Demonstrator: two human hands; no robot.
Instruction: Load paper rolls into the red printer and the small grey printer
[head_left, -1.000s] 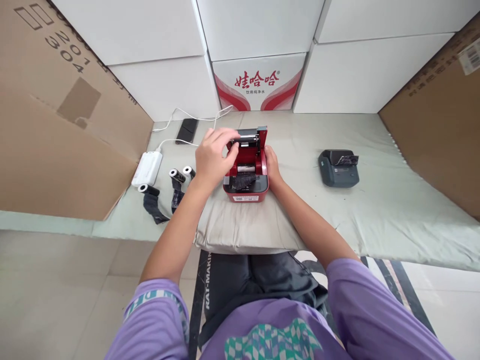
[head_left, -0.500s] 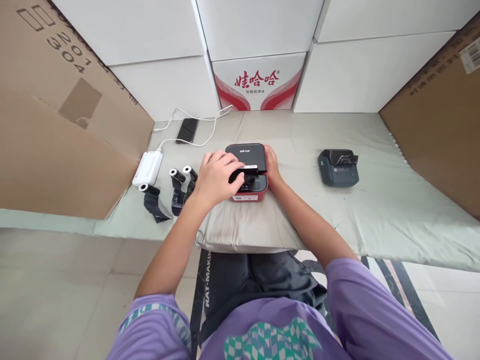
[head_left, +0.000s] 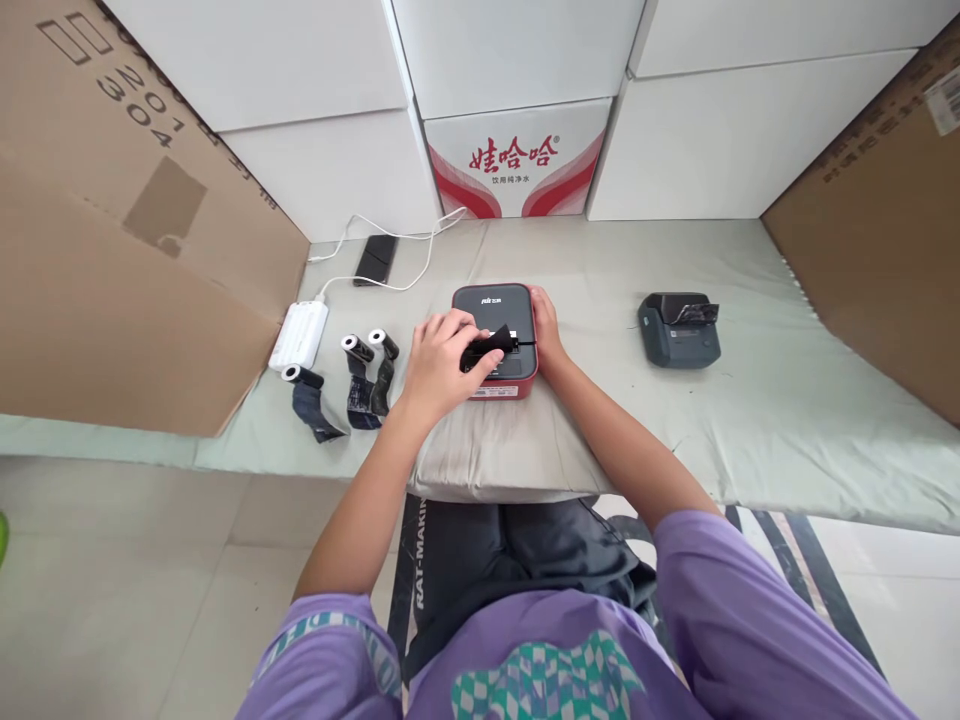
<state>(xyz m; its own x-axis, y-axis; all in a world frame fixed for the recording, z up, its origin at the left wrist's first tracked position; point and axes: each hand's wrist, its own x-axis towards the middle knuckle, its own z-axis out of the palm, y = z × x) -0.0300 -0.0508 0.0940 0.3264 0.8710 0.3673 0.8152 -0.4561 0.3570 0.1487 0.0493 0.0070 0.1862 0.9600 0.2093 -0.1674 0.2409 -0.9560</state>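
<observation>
In front of me sits a label printer (head_left: 491,304) with a black top and red sides. A strip of black label paper (head_left: 496,344) sticks up from the slot across its top. My left hand (head_left: 446,362) lies over the printer's left part, with the strip pinched between thumb and fingers. Around the printer's right side, my right hand (head_left: 546,322) is pressed to the red edge and steadies it. Left of the printer lie three small rolls of black label paper (head_left: 307,405) with tails unrolled. My left hand hides part of the printer's top.
A second, dark grey printer (head_left: 679,335) stands on the right with a black strip out. A white power bank (head_left: 300,335), a white cable (head_left: 375,285) and a phone (head_left: 375,260) lie at left. White boxes (head_left: 510,60) and cardboard boxes (head_left: 112,250) wall the cloth-covered surface (head_left: 787,400).
The black strip, flat along the slot before, now tilts up to the right in my left hand. The printer's lid sits closer to its base. My right hand stays at the side.
</observation>
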